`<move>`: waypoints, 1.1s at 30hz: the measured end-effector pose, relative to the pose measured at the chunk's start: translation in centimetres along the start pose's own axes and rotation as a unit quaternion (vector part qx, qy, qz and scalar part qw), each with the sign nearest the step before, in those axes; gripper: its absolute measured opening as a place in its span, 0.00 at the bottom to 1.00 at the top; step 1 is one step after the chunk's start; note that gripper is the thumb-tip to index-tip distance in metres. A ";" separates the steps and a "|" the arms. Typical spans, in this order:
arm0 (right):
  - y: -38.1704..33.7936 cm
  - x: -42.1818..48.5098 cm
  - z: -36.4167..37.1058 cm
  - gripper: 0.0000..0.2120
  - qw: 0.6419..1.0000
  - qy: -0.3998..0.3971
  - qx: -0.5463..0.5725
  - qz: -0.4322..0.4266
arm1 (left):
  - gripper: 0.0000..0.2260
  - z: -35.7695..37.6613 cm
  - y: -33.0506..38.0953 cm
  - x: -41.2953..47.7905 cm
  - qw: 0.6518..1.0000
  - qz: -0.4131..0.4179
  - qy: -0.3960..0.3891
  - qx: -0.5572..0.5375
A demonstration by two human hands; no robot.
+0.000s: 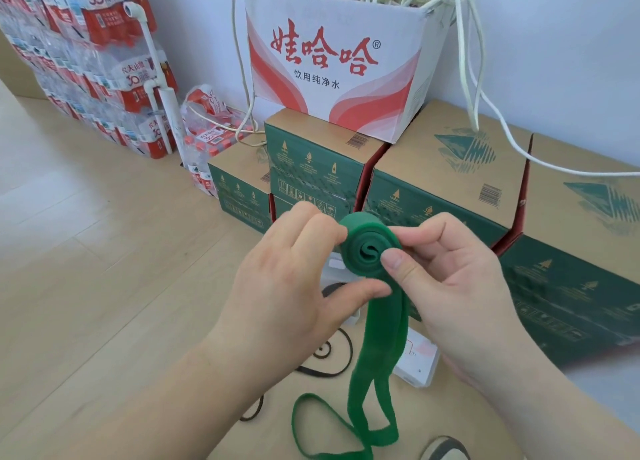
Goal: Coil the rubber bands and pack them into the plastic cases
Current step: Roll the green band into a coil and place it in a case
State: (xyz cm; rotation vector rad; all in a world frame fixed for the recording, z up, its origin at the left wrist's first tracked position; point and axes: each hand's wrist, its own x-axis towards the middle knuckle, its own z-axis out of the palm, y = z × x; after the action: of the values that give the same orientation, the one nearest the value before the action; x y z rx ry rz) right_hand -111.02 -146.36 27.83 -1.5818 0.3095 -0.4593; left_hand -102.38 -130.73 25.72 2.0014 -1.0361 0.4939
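Observation:
A wide green rubber band [370, 252] is partly rolled into a coil held up in front of me. Its loose tail [375, 373] hangs down to the floor and loops there. My left hand [294, 286] grips the coil's left side, fingers over the top and thumb underneath. My right hand [446, 269] pinches the coil's right side, thumb pressed on its face. Below my hands a white plastic case [420, 362] lies on the floor, partly hidden. A thin black band [341, 359] lies looped beside it.
Green-and-tan cartons [450, 169] line the wall at right. A white-and-red box [332, 65] full of pale cords sits on them. Shrink-wrapped water bottle packs [90, 61] stack at the left. The wooden floor [86, 269] stretches to the left. A shoe tip [446, 449] shows at the bottom.

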 end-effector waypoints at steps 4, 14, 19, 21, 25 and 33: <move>0.5 0.7 -1.3 0.12 0.989 -0.010 -0.127 -0.078 | 0.11 0.1 -0.7 0.0 0.999 -0.005 -0.034 -0.020; 1.4 0.6 -1.6 0.08 0.931 -0.068 -0.294 -0.207 | 0.16 -0.1 -0.8 0.1 0.981 -0.076 -0.118 -0.134; -0.4 0.8 -2.1 0.15 0.998 -0.057 -0.019 -0.030 | 0.15 -0.6 0.3 0.4 0.939 -0.165 -0.059 -0.295; -0.6 0.7 -1.7 0.18 0.997 -0.075 0.015 -0.016 | 0.13 -0.8 0.4 0.6 0.914 -0.199 -0.025 -0.354; -0.6 0.3 -0.7 0.19 0.996 -0.076 0.030 -0.044 | 0.13 -1.0 1.3 0.7 0.846 -0.268 0.011 -0.461; 1.3 0.4 -1.2 0.21 0.894 -0.110 -0.353 -0.253 | 0.30 0.0 0.1 -0.7 0.993 -0.050 -0.078 -0.073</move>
State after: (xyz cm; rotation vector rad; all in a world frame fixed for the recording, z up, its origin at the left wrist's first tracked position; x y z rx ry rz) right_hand -111.15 -147.72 26.65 -2.4273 -0.1485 -0.5947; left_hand -102.85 -130.44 25.33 1.9733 -1.0291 0.2063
